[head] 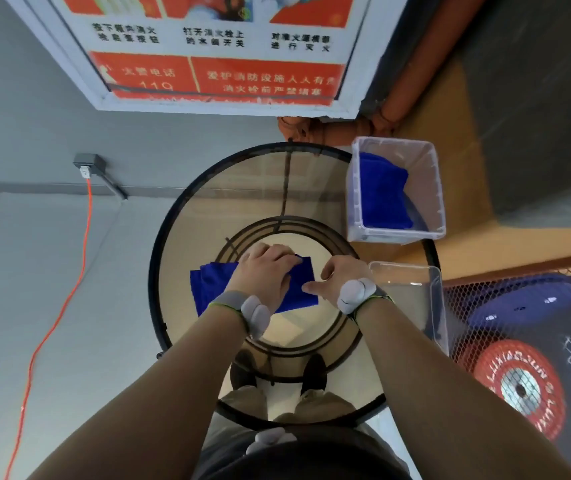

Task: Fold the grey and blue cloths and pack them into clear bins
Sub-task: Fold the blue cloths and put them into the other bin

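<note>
A blue cloth [211, 284] lies partly folded on the round glass table [208, 188]. My left hand [265, 271] presses down on its middle, fingers curled over the far edge. My right hand [341, 275] rests at the cloth's right edge, thumb touching the near corner, fingers spread. A clear bin [429, 188] at the table's far right holds folded blue cloths [384, 192]. A second clear bin [426, 289] stands right of my right wrist with nothing visible in it. No grey cloth is in view.
A wall socket [88, 164] with an orange cable [83, 244] is on the floor at left. Weight plates [519, 386] behind wire mesh lie at right. A fire notice board [214, 53] is beyond the table. My shoes show through the glass.
</note>
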`<control>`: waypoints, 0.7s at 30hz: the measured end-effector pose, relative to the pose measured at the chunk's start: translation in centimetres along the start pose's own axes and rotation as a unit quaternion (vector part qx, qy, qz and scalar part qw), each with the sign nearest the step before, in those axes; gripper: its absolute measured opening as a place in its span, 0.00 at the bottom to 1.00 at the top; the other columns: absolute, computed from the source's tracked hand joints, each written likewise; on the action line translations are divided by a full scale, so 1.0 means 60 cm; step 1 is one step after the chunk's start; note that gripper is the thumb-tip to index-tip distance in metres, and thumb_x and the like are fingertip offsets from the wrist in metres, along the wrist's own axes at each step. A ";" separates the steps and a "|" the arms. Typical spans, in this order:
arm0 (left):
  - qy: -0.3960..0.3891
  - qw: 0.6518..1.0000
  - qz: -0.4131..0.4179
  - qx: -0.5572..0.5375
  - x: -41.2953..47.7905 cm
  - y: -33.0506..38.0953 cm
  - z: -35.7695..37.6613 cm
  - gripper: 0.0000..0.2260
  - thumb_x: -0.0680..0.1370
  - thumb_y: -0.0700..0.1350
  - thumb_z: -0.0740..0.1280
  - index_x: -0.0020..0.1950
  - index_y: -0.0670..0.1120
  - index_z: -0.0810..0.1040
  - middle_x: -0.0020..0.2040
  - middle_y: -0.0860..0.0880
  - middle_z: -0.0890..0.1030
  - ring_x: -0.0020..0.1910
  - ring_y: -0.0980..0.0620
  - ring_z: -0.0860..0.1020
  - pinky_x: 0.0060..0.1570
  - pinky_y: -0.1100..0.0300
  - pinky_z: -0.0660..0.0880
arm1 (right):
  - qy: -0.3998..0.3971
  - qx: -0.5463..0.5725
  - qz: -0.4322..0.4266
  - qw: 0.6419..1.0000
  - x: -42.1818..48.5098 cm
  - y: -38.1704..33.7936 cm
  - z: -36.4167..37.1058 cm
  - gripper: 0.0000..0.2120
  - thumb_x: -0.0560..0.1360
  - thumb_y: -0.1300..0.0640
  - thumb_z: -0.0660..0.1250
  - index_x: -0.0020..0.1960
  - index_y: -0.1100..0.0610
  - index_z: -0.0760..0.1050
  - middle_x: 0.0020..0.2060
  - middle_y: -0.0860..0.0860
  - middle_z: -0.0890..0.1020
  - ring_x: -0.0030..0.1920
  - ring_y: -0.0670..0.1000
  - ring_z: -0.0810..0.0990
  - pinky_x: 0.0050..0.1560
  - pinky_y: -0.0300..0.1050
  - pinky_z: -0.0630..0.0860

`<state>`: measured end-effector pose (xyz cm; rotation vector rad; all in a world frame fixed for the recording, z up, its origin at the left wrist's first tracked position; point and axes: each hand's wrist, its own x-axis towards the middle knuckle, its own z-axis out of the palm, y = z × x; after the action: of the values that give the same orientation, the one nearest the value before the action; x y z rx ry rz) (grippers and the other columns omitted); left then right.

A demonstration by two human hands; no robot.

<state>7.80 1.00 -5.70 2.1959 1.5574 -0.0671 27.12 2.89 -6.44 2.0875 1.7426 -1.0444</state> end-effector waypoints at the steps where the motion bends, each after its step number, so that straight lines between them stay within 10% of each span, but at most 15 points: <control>1: -0.028 0.999 0.018 0.029 0.014 0.006 -0.001 0.24 0.84 0.50 0.62 0.79 0.60 0.63 0.80 0.56 0.62 0.77 0.45 0.59 0.75 0.43 0.63 | -0.006 -0.005 0.005 1.000 -0.002 0.003 0.003 0.21 0.68 0.31 0.74 0.47 0.45 0.73 0.41 0.43 0.78 0.40 0.44 0.75 0.37 0.40 0.69; 4: -0.124 0.983 0.078 0.111 0.052 0.017 -0.004 0.32 0.81 0.48 0.65 0.83 0.61 0.55 0.83 0.58 0.53 0.80 0.44 0.52 0.76 0.40 0.59 | -0.009 0.015 0.018 1.000 -0.013 0.017 0.017 0.21 0.66 0.31 0.76 0.46 0.45 0.75 0.41 0.42 0.78 0.43 0.46 0.77 0.42 0.43 0.72; 10: -0.130 0.957 0.151 0.211 0.092 0.001 -0.003 0.42 0.70 0.48 0.76 0.81 0.59 0.61 0.72 0.53 0.67 0.73 0.46 0.59 0.73 0.48 0.62 | -0.024 0.071 0.019 0.997 -0.025 0.023 0.026 0.16 0.68 0.39 0.78 0.49 0.47 0.79 0.45 0.43 0.81 0.47 0.48 0.80 0.45 0.41 0.77; 21: -0.002 0.982 0.172 0.078 0.043 -0.027 -0.029 0.09 0.78 0.43 0.65 0.57 0.52 0.80 0.60 0.52 0.75 0.65 0.46 0.68 0.61 0.51 0.70 | -0.039 0.142 -0.042 0.988 -0.069 -0.011 0.038 0.10 0.73 0.45 0.70 0.51 0.48 0.80 0.46 0.45 0.82 0.47 0.50 0.81 0.49 0.47 0.81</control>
<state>6.92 4.38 -5.42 2.5544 1.1819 -0.0894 25.49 -1.42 -5.26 2.1116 1.7446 -1.4549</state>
